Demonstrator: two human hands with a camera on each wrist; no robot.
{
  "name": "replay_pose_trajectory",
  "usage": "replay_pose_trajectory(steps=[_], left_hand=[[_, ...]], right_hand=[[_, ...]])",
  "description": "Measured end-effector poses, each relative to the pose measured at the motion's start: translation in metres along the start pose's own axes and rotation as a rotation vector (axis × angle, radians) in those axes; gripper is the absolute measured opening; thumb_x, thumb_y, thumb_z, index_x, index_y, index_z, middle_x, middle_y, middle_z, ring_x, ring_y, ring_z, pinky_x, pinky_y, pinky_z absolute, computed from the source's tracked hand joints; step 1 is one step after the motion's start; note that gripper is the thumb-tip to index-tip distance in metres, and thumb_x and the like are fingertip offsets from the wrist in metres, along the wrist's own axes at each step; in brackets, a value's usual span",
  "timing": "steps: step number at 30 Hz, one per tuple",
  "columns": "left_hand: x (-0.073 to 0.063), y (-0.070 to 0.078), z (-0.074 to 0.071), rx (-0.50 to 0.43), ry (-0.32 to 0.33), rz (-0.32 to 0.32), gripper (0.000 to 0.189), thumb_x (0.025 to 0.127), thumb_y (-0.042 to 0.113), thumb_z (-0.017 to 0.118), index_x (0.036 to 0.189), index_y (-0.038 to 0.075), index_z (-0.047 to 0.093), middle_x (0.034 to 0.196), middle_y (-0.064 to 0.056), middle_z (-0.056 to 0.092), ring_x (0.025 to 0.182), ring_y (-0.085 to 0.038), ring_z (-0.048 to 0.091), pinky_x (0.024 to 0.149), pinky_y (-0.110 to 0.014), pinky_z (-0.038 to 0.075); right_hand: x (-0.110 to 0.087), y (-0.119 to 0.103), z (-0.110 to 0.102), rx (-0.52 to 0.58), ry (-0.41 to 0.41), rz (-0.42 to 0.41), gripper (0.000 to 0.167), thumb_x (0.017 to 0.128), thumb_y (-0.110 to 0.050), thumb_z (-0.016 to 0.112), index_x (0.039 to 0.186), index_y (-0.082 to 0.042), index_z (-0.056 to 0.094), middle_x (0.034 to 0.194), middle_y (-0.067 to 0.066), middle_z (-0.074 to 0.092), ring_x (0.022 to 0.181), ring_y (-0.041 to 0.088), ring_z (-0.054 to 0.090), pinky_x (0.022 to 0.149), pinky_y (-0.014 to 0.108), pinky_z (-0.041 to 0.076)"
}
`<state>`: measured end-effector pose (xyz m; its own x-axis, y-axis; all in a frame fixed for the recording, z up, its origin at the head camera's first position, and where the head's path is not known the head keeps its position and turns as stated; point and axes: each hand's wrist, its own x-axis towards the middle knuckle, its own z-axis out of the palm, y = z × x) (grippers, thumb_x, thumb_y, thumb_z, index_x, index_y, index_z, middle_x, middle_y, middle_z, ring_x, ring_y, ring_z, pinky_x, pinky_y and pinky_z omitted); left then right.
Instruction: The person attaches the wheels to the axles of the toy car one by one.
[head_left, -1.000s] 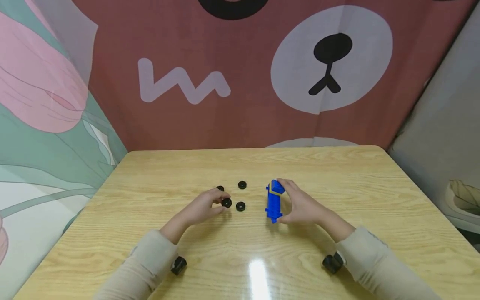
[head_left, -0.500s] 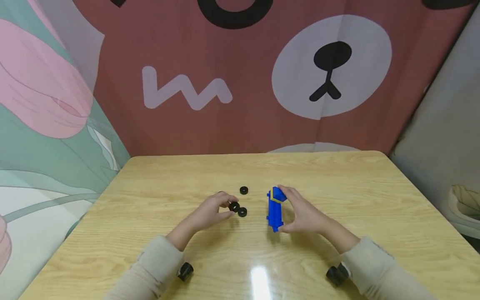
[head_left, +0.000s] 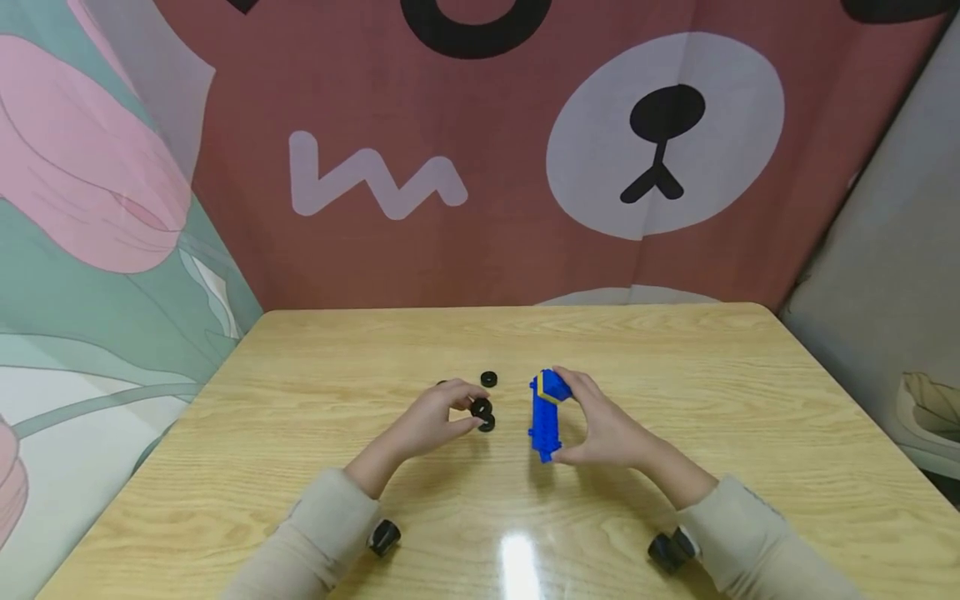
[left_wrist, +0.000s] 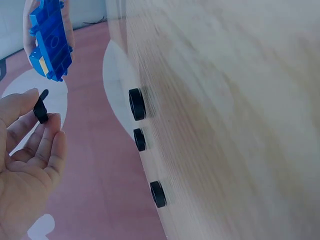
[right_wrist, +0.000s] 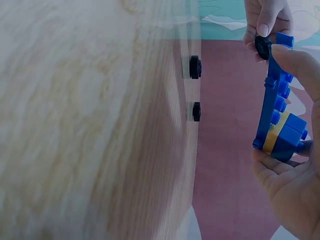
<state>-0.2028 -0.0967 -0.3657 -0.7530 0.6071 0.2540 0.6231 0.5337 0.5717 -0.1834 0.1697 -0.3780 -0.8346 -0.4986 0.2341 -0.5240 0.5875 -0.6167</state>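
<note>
My left hand pinches a small black toy wheel between thumb and fingers, above the table. To its right, my right hand grips a blue toy car base by its two ends, thumb at the near end and fingers at the far end. A yellow layer and a blue block sit on the far end of the base. Small pegs stick out from its sides. In the right wrist view the held wheel appears near the base, but a gap remains between them in the head view.
Three loose black wheels lie on the wooden table: a near wheel, a middle wheel and a farther wheel. In the head view my left hand mostly hides one. A printed curtain hangs behind the table.
My left hand has moved right with the pinched wheel, closer to the blue car base, and now passes over a loose wheel. My right hand keeps its grip, nearly still.
</note>
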Motion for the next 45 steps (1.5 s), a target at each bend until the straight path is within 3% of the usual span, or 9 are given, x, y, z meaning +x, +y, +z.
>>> replay_pose_trajectory(steps=[12, 22, 32, 45], left_hand=[[0.004, 0.012, 0.004, -0.033, -0.042, -0.018, 0.035, 0.081, 0.016, 0.061, 0.114, 0.007, 0.053, 0.106, -0.003, 0.054, 0.090, -0.017, 0.053, 0.078, -0.037, 0.044], [0.008, 0.021, 0.006, -0.070, -0.053, 0.012, 0.034, 0.081, 0.016, 0.061, 0.113, 0.008, 0.053, 0.103, -0.003, 0.054, 0.089, -0.017, 0.054, 0.074, -0.038, 0.045], [0.011, 0.025, 0.010, -0.104, -0.064, 0.065, 0.033, 0.082, 0.014, 0.060, 0.113, 0.007, 0.054, 0.096, 0.000, 0.057, 0.078, -0.008, 0.055, 0.062, -0.021, 0.045], [0.013, 0.031, 0.016, -0.203, -0.098, 0.071, 0.033, 0.083, 0.012, 0.058, 0.115, 0.006, 0.052, 0.103, -0.004, 0.058, 0.079, -0.008, 0.056, 0.070, -0.020, 0.046]], right_hand=[[0.001, 0.000, 0.003, 0.030, 0.029, 0.009, 0.105, 0.058, -0.032, 0.079, 0.137, -0.012, 0.013, 0.131, 0.012, 0.026, 0.114, 0.030, 0.036, 0.088, 0.046, 0.036], [0.004, -0.002, 0.001, 0.068, 0.053, 0.000, 0.105, 0.058, -0.030, 0.079, 0.137, -0.013, 0.012, 0.132, 0.014, 0.024, 0.115, 0.033, 0.035, 0.090, 0.045, 0.034], [0.007, 0.001, 0.007, 0.129, 0.078, -0.037, 0.105, 0.057, -0.020, 0.080, 0.136, -0.007, 0.013, 0.131, 0.015, 0.024, 0.118, 0.030, 0.032, 0.094, 0.041, 0.031], [0.007, -0.001, 0.009, 0.161, 0.064, -0.013, 0.105, 0.059, -0.025, 0.079, 0.137, -0.008, 0.011, 0.133, 0.013, 0.021, 0.120, 0.031, 0.029, 0.095, 0.042, 0.028]])
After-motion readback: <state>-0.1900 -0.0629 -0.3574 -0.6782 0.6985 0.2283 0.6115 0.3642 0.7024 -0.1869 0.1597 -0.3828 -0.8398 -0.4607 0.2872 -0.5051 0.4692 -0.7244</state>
